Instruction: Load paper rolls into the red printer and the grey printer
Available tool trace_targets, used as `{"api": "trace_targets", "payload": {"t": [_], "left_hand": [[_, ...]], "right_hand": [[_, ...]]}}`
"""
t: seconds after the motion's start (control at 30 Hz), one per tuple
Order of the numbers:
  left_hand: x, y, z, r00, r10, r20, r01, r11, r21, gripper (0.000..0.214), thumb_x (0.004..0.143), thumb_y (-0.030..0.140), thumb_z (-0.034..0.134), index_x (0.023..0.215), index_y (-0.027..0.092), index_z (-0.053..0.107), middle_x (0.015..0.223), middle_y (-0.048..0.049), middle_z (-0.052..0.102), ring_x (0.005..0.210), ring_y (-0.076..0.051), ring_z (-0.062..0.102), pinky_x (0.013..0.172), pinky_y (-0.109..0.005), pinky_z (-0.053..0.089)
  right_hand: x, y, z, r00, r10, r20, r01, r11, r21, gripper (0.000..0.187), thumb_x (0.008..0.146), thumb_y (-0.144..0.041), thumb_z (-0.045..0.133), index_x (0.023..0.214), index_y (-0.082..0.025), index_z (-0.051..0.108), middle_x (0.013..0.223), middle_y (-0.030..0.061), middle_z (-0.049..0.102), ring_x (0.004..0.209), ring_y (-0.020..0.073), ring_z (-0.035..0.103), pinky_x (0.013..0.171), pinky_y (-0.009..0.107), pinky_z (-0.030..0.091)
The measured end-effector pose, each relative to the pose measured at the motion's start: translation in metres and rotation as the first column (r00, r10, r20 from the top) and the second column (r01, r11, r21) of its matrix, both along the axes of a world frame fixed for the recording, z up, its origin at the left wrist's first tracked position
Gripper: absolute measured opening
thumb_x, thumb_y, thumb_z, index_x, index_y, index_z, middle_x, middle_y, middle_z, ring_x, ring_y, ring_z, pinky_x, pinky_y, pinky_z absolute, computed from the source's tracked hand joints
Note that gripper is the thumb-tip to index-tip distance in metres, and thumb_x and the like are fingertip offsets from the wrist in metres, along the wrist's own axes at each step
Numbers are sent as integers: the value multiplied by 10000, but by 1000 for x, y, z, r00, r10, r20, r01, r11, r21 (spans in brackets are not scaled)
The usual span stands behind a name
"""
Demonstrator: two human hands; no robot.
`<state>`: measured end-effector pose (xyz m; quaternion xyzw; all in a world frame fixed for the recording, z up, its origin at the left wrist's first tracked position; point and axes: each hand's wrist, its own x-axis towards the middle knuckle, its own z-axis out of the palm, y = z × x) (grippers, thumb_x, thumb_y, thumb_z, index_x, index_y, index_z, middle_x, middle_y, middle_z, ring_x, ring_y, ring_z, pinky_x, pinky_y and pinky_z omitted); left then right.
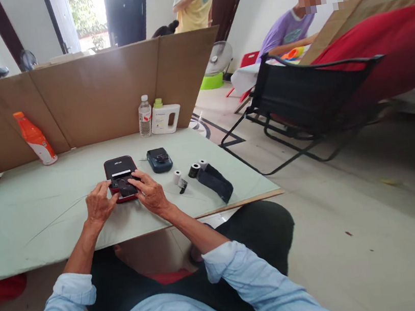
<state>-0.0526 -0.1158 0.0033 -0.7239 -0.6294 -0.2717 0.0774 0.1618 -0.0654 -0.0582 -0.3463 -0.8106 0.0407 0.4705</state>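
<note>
A small red and black label printer (120, 171) lies on the pale green table (37, 210) in front of me. My left hand (97, 204) grips its near left corner with curled fingers. From the right, my right hand (150, 191) holds the printer, fingers bent onto its black open front part. A dark blue printer (159, 160) sits just right of it. Small paper rolls (177, 176) and a black roll (193, 170) lie further right, beside a dark pouch (216, 182).
An orange bottle (36, 139) stands at the back left against a cardboard screen (98, 93). A water bottle (144, 116) and white jug (165, 117) stand at the back. A black folding chair (301, 106) and other people are to the right.
</note>
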Motion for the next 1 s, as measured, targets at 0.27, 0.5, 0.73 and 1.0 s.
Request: {"api": "trace_targets", "payload": {"t": [0.27,0.5,0.73,1.0], "left_hand": [[2,-1,0,1000,10,8,-10,1000,-21,412,884,271,768,1288,207,716,1284,-115,767,1055,-301,759,903,-380,573],[4,-1,-2,1000,7,19,-6,1000,-21,413,887,265,768,1289,184,717,1281,-127,768,1061,-313,757,893,-384,569],[6,0,2,1000,10,-2,-10,999,-48,420,880,255,766,1289,177,714,1274,-125,762,1056,-313,755,890,-386,567],[3,6,9,999,21,-48,-23,999,-40,403,869,282,763,1254,175,718,1217,-128,763,1029,-329,754,841,-398,572]], "right_hand": [[1,-2,1,1000,-18,-10,19,999,39,445,920,-68,562,1293,-229,742,1442,121,673,1444,292,582,1180,482,549],[2,-2,0,999,-14,-29,14,1000,-2,483,893,-54,563,1295,-254,741,1441,104,671,1442,277,582,1184,486,545],[2,-3,3,999,-11,-36,10,999,-47,479,890,-50,572,1290,-247,748,1448,114,664,1460,283,564,1192,483,535],[-4,1,6,999,-38,-19,37,998,-42,479,865,-42,604,1276,-240,750,1454,110,663,1463,276,568,1216,460,515]]}}
